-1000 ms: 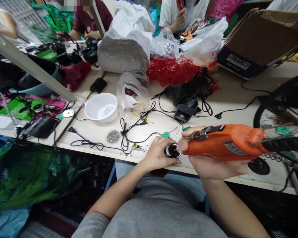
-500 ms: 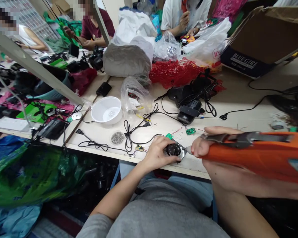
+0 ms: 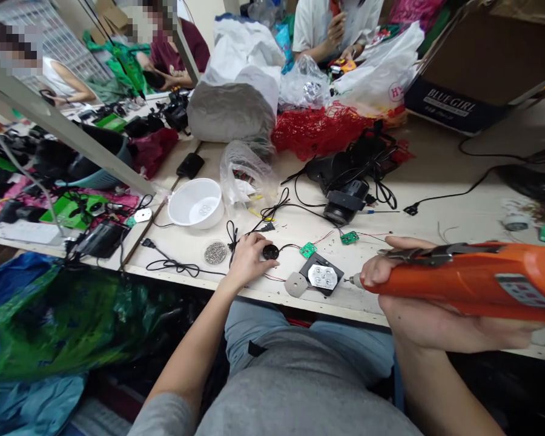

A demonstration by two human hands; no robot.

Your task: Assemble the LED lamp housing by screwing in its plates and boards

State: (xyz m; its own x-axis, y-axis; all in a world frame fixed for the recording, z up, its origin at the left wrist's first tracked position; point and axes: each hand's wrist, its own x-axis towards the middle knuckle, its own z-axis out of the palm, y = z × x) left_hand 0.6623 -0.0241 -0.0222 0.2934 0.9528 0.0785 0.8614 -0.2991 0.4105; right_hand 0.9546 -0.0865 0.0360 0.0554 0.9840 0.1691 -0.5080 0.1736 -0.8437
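Note:
My right hand [image 3: 418,309] is wrapped round an orange electric screwdriver [image 3: 472,281] held level, its tip pointing left toward a black square plate with a round LED board [image 3: 322,275] lying near the table's front edge. A small grey disc [image 3: 294,284] lies beside that plate. My left hand [image 3: 247,257] rests on the table to the left, fingers closed on a small round black part [image 3: 270,251]. Two little green circuit boards [image 3: 307,249] with thin red wires lie just behind the plate.
A white bowl [image 3: 196,203], a small dish of screws [image 3: 215,252], black cables [image 3: 254,233], a black lamp housing [image 3: 345,203], a clear bag [image 3: 245,169], red netting [image 3: 318,130] and a cardboard box [image 3: 481,66] crowd the table. Other people work at the far side.
My left hand has lifted the round black part off the plate and carried it left, uncovering the LED board. The screwdriver has drawn back to the right.

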